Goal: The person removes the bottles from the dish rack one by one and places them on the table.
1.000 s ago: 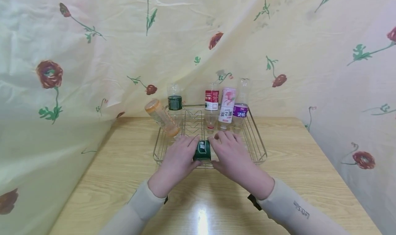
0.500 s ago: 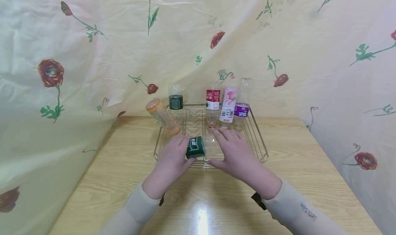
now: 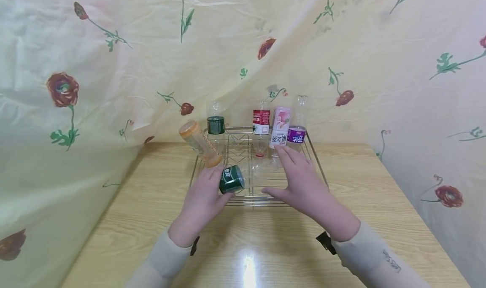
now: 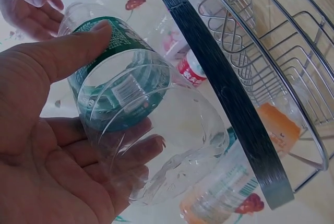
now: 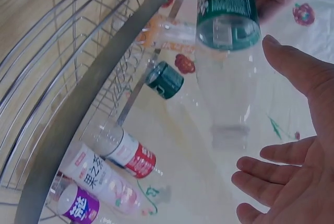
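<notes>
In the head view, my left hand (image 3: 201, 205) grips a clear plastic bottle with a dark green label (image 3: 231, 179) over the front of a wire dish rack (image 3: 237, 201). The left wrist view shows my thumb laid on the label and my fingers curled under the clear body of this bottle (image 4: 125, 85). My right hand (image 3: 303, 187) is apart from the bottle, over the rack's right half, with thumb and fingers spread. Nothing lies between the fingers of the right hand (image 5: 302, 135) in the right wrist view.
Several bottles stand upside down along the rack's back: one green-labelled (image 3: 216, 125), one red-and-white (image 3: 261, 121), one pink-and-white (image 3: 280, 125), one purple-labelled (image 3: 296, 135). An orange-ended bottle (image 3: 200, 142) leans at the rack's left. A flowered cloth (image 3: 243, 47) hangs behind the wooden table (image 3: 152, 187).
Both hands were at the bottle a second ago. My right hand has let go and moved right, its fingers spreading. My left hand has carried the bottle left, turning it slightly.
</notes>
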The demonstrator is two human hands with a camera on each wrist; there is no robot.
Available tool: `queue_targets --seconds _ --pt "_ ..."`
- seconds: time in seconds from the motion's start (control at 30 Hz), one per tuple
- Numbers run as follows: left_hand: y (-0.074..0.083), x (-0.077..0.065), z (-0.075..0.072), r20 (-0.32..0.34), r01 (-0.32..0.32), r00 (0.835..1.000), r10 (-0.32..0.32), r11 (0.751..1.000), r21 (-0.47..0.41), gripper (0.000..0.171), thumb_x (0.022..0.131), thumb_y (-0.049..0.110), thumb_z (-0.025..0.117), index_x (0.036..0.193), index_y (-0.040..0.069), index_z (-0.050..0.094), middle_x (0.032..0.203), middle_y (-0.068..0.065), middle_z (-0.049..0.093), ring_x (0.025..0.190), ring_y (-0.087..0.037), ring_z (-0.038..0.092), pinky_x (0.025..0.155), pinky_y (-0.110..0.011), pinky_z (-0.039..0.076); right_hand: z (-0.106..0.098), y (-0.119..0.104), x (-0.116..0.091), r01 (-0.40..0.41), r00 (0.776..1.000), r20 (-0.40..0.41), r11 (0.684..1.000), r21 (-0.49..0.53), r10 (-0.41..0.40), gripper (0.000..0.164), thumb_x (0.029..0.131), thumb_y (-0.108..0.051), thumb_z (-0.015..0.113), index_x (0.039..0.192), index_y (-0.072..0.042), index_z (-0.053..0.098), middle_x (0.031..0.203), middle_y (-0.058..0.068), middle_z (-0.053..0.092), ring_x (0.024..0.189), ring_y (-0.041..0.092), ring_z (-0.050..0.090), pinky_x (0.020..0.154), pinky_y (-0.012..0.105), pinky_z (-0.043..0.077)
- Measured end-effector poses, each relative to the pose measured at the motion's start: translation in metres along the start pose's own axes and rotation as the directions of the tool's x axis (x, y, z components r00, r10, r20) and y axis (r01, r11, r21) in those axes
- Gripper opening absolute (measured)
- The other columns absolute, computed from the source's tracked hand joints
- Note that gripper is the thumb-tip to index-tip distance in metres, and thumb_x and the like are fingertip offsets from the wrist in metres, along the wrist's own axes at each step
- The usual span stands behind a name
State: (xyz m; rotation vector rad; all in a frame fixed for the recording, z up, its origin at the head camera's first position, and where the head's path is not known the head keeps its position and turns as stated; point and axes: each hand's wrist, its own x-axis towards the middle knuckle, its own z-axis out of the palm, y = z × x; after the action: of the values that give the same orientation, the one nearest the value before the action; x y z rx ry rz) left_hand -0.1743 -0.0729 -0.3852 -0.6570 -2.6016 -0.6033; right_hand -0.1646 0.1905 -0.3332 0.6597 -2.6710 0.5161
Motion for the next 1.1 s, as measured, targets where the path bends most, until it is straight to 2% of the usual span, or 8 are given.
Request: queue_targets --seconds 0.27,0.4,0.5,0.67,0.9,1.1 --pt "-0.004 -0.006 -0.004 -0.023 0.110 0.994 -0.111 0.993 -0.050 0.077 0.073 0.018 0.094 0.138 -0.001 0.056 0.128 -0.015 0.063 0.116 -0.030 0.059 0.096 -0.045 0.053 -0.010 0.018 -0.005 -0.127 0.991 0.047 0.991 0.035 0.125 0.115 0.076 -0.053 0.088 0.158 -0.001 0.027 0.157 0.022 0.035 0.143 0.043 0.032 0.113 0.067 0.023" --pt "-0.006 -0.008 -0.006 -0.031 0.146 0.988 -0.149 0.985 -0.087 0.075 0.076 0.017 0.093 0.138 0.000 0.055 0.130 -0.016 0.060 0.115 -0.030 0.058 0.093 -0.046 0.055 -0.011 0.031 -0.010 -0.167 0.985 0.056 0.985 0.047 0.164 0.114 0.076 -0.055 0.086 0.158 -0.002 0.027 0.158 0.024 0.034 0.142 0.044 0.032 0.112 0.068 0.023" --pt "-0.009 -0.009 -0.008 -0.038 0.168 0.984 -0.173 0.980 -0.104 0.072 0.078 0.019 0.091 0.138 0.001 0.054 0.131 -0.015 0.060 0.116 -0.030 0.058 0.094 -0.047 0.054 -0.012 0.039 -0.016 -0.186 0.981 0.064 0.981 0.057 0.182 0.119 0.077 -0.060 0.084 0.159 0.000 0.023 0.159 0.027 0.031 0.142 0.047 0.030 0.112 0.069 0.022" --pt "-0.014 -0.011 -0.011 -0.074 0.184 0.978 -0.195 0.973 -0.139 0.070 0.079 0.019 0.090 0.136 0.001 0.054 0.130 -0.014 0.060 0.117 -0.030 0.057 0.098 -0.047 0.051 -0.013 0.054 -0.025 -0.189 0.980 0.081 0.979 0.075 0.183 0.125 0.077 -0.066 0.079 0.162 -0.002 0.014 0.160 0.028 0.027 0.143 0.049 0.027 0.112 0.069 0.021" --pt "-0.023 -0.015 -0.015 -0.135 0.201 0.964 -0.230 0.959 -0.198 0.072 0.079 0.020 0.091 0.137 -0.002 0.054 0.130 -0.017 0.060 0.119 -0.034 0.056 0.100 -0.053 0.049 -0.016 0.067 -0.034 -0.250 0.962 0.143 0.963 0.105 0.234 0.126 0.077 -0.068 0.078 0.160 0.004 0.016 0.160 0.031 0.024 0.143 0.054 0.023 0.111 0.072 0.019" --pt "-0.030 -0.018 -0.019 -0.179 0.202 0.953 -0.245 0.953 -0.228 0.070 0.079 0.019 0.091 0.135 -0.003 0.055 0.129 -0.018 0.062 0.117 -0.034 0.058 0.098 -0.053 0.051 -0.015 0.079 -0.040 -0.257 0.955 0.179 0.960 0.115 0.235 0.128 0.077 -0.069 0.077 0.161 0.003 0.011 0.160 0.032 0.020 0.143 0.054 0.020 0.111 0.073 0.018"
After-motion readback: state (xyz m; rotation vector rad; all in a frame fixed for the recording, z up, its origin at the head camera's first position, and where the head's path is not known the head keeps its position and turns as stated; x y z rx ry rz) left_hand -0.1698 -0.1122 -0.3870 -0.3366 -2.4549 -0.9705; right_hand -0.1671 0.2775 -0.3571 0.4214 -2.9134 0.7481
